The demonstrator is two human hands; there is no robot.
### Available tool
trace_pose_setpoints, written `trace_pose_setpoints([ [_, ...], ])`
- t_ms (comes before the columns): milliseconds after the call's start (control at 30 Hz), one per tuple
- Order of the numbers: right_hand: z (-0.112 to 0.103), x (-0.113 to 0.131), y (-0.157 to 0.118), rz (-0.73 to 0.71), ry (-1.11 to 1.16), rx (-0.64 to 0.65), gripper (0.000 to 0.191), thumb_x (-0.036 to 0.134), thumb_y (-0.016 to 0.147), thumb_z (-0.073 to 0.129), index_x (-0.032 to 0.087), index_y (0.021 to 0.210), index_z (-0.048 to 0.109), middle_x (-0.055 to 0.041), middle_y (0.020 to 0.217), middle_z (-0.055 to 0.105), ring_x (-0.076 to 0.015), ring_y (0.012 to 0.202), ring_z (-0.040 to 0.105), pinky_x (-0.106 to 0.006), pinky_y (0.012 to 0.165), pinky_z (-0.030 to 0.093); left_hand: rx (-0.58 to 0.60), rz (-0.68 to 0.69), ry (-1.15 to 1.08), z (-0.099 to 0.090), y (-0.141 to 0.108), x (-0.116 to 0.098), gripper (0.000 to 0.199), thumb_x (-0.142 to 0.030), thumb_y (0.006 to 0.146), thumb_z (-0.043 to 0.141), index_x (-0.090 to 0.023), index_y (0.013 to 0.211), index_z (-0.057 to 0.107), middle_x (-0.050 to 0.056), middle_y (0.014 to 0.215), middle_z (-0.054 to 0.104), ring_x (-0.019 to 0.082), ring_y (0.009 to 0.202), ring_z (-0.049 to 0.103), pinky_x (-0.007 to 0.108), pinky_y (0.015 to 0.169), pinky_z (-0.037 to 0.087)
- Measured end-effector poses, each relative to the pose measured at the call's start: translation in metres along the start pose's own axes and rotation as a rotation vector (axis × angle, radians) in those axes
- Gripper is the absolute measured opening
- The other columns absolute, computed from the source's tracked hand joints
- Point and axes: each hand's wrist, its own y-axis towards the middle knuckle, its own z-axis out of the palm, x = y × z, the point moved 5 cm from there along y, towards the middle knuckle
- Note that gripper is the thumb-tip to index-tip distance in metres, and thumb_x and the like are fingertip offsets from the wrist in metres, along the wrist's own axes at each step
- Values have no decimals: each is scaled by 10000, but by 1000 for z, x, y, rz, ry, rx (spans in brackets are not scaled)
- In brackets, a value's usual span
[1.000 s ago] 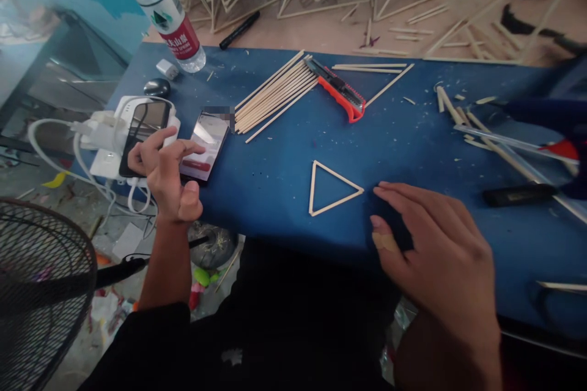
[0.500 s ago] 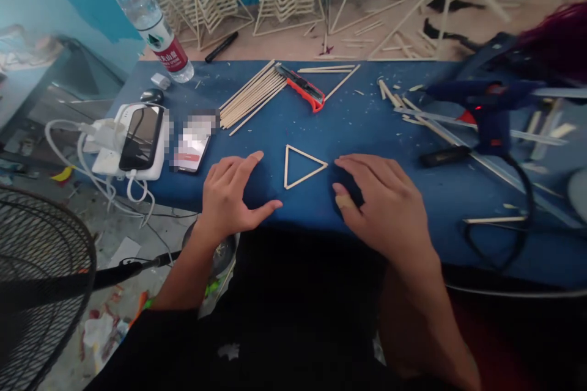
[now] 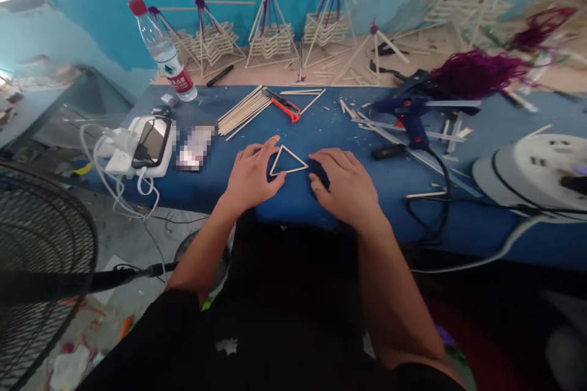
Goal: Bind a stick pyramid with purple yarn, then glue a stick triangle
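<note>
A small triangle of pale wooden sticks [image 3: 294, 156] lies flat on the blue tabletop between my hands. Around its left side, my left hand [image 3: 252, 174] is open, forefinger near the top corner and thumb near the lower one; whether they touch the sticks I cannot tell. Close to the right-hand corner, my right hand [image 3: 346, 186] rests with curved fingers apart from the thumb, holding nothing. Beyond the triangle lie a bundle of wooden sticks [image 3: 245, 111] and an orange utility knife [image 3: 293, 115]. A blue glue gun [image 3: 413, 119] with a red light stands to the right.
Several stick frames with purple thread [image 3: 270, 43] line the wall. At left are a water bottle [image 3: 177, 76], a phone [image 3: 197, 145], a white power bank [image 3: 167, 149] with cables, and a fan [image 3: 41, 256]. A white round power strip [image 3: 523, 171] and purple thread [image 3: 477, 73] are at right.
My left hand has moved in around the triangle's left side, and the triangle has turned slightly. My right hand stays by its right corner. The camera view has tilted up and shifted right.
</note>
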Motion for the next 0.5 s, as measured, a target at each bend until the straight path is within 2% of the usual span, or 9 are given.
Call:
trace_pose_setpoints([
  [167, -1, 0, -1, -20, 22, -23, 375, 257, 1027, 560, 118, 1326, 739, -199, 1359, 746, -392, 1231, 682, -575, 1059, 580, -16, 7, -4, 1, 0, 4, 724, -283, 988, 656, -212, 1671, 428, 91, 1490, 758, 310, 1445, 587, 547, 1241, 444],
  [333, 1, -1, -1, -17, 15, -19, 380, 278, 1039, 545, 131, 1320, 753, -184, 1354, 751, -388, 1233, 679, -567, 1055, 578, -61, 51, 34, 4, -6, 3, 647, -323, 1027, 650, -189, 1638, 484, 106, 1518, 740, 297, 1469, 596, 511, 1254, 465],
  [500, 1, 3, -1, -12, -45, 40, 530, 297, 1057, 515, 145, 1551, 634, -189, 1457, 715, -404, 1295, 645, -600, 1060, 564, -70, 56, 35, 3, -8, 3, 620, -403, 1019, 724, -200, 1581, 556, 119, 1549, 718, 298, 1471, 620, 502, 1259, 486],
])
